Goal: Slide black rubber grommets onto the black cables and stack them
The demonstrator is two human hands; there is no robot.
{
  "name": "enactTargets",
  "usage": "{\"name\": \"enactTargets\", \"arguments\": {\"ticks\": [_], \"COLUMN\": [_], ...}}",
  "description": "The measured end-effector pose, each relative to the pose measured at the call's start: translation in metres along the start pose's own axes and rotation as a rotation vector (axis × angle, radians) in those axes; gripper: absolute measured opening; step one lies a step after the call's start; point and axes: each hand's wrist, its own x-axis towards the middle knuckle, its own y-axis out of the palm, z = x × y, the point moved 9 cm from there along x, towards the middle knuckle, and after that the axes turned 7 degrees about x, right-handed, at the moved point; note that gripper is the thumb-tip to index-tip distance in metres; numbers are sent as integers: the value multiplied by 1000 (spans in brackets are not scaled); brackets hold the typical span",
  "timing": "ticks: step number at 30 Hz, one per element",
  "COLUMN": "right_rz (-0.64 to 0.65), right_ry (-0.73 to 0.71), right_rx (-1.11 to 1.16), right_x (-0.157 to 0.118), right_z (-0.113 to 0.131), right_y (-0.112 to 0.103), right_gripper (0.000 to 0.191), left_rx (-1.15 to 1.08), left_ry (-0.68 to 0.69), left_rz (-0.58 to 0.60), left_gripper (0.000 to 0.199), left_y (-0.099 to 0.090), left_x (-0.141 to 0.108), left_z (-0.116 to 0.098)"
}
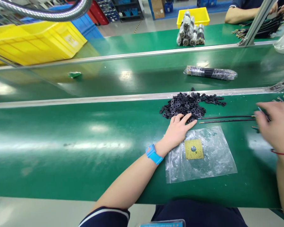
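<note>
My left hand (178, 130) lies with its fingers spread, the fingertips at the near edge of a pile of small black plastic pieces with holes (183, 105). Two black cables (227, 120) with bare coloured wire ends lie side by side, running right from the pile. Over their right ends is my right hand (275, 126), blurred by motion, its thumb and fingers closed around a short visible stretch of black cable (267, 116) with a blue wire tip. A clear zip bag (215, 157) with a yellow square label (194, 149) lies flat below my left hand.
Behind a metal rail (109, 98) lies a wrapped cable bundle (210, 72). Farther back are stacked wrapped bundles (188, 30), a yellow tray (198, 15) and a large yellow bin (35, 41). Another person's arm (241, 14) is at the top right, beside a metal post (257, 23).
</note>
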Motion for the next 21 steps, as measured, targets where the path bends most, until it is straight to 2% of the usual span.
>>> {"name": "enactTargets", "arguments": {"ticks": [2, 4, 5, 9, 12, 15, 17, 19, 21], "right_rz": [137, 213, 235, 255, 242, 281, 359, 438, 477], "right_ry": [-237, -344, -354, -277, -261, -306, -371, -437, -479], "right_rx": [89, 117, 112, 103, 249, 469, 529, 493, 390], "right_x": [6, 6, 5, 8, 8, 0, -9, -17, -22], "right_z": [62, 97, 104, 97, 97, 117, 135, 151, 158], "right_y": [25, 44, 53, 70, 63, 50, 45, 44, 46], "right_gripper": [29, 26, 25, 22, 20, 18, 27, 34, 34], "left_rx": [46, 92, 107, 65, -44, -146, -202, -252, -301], "left_ry": [30, 39, 38, -23, -61, -60, -58, -62, -78], "left_rz": [14, 7, -1, -40, -77, -138, -183, -218, -243], "left_gripper": [47, 37, 33, 21, 14, 13, 12, 12, 12], "left_y": [0, -1, -2, -7, -12, -17, -19, -21, -22], "left_x": [-1, -2, -2, -4, -5, -6, -7, -8, -10], "left_z": [-2, -2, -1, 9, 15, 17, 18, 19, 21]}}
